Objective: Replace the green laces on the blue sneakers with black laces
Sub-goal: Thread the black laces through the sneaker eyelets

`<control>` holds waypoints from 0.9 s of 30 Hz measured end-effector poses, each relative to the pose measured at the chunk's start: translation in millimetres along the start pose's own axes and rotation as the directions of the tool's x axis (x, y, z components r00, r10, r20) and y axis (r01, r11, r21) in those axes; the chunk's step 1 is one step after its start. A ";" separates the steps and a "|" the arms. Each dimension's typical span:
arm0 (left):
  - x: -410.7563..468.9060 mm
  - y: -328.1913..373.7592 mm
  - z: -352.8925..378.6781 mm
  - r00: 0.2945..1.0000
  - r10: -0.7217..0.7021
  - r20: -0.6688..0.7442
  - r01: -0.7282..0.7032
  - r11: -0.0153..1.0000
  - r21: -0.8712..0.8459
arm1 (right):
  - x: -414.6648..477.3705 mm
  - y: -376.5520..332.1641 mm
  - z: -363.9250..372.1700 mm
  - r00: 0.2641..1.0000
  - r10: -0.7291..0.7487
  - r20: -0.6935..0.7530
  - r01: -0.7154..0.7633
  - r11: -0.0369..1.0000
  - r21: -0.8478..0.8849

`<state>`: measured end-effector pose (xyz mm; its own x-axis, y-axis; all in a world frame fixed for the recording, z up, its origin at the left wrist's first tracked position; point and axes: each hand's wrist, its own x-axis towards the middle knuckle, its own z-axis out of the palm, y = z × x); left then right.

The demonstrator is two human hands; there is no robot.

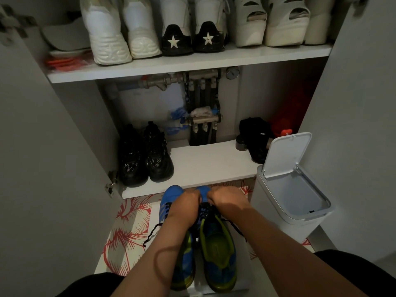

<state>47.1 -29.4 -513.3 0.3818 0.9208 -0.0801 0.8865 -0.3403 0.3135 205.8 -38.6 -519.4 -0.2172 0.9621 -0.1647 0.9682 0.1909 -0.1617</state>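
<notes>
**Upper shelf (192,65), left to right:** two white sneakers (107,39), two star-heeled shoes (175,41), two white sandals (250,28).

**Lower shelf (210,163):** two black shoes (139,159) at the left.

**Patterned mat (128,221) below:** two blue sneakers (216,249) stand side by side, toes toward the shelf. The left hand (186,202) and right hand (227,200) sit close together over the right sneaker's front. Both hands have their fingers curled on the black lace (153,230), and two loose lace ends trail outward.

**Far right:** one white bin (267,200), lid raised.
</notes>
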 end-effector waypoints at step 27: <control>-21.3 -0.8 -2.4 0.994 -0.014 -0.105 0.026 0.993 0.119 | -25.9 3.5 0.2 0.979 0.174 -0.103 -0.144 0.958 0.246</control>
<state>37.6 -48.2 -509.5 0.3399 0.9403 0.0151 0.9211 -0.3361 0.1966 214.8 -62.9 -515.8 -0.0319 0.9955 -0.0896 0.9287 -0.0036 -0.3709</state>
